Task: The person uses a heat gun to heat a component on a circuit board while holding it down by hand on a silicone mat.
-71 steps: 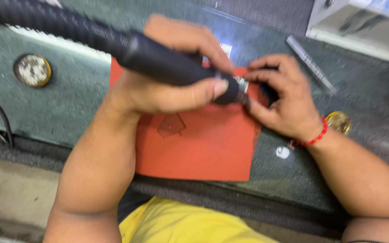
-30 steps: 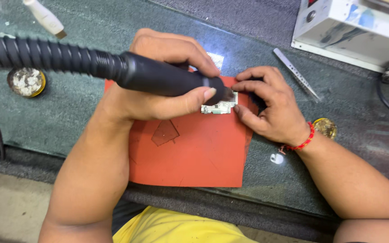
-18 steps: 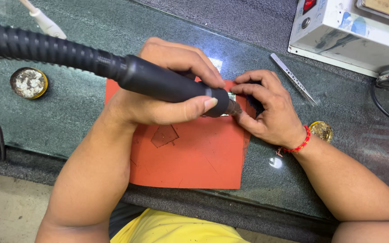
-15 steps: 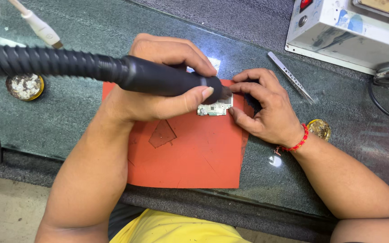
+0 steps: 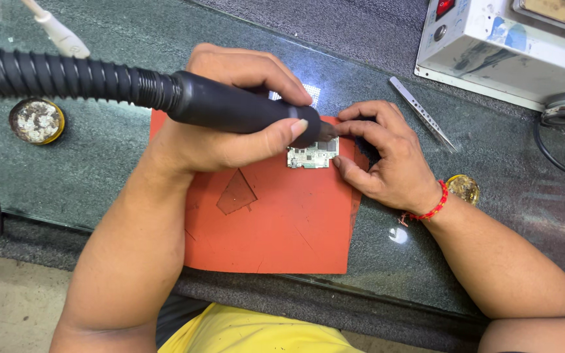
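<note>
My left hand grips the black handle of a hot-air tool with a ribbed black hose running off to the left. Its nozzle tip points at a small circuit board lying on an orange mat. My right hand rests at the board's right edge, fingers curled on the mat and touching the board. A red thread band sits on that wrist.
Metal tweezers lie right of the hands. A white box-shaped station stands at top right. A round tin of residue is at left, a small brass tin by my right wrist, a white tool handle top left.
The view shifted slightly. The nozzle stays over the circuit board; at moments it covered the board, now the board shows beneath the tip. Both hands keep their places.
</note>
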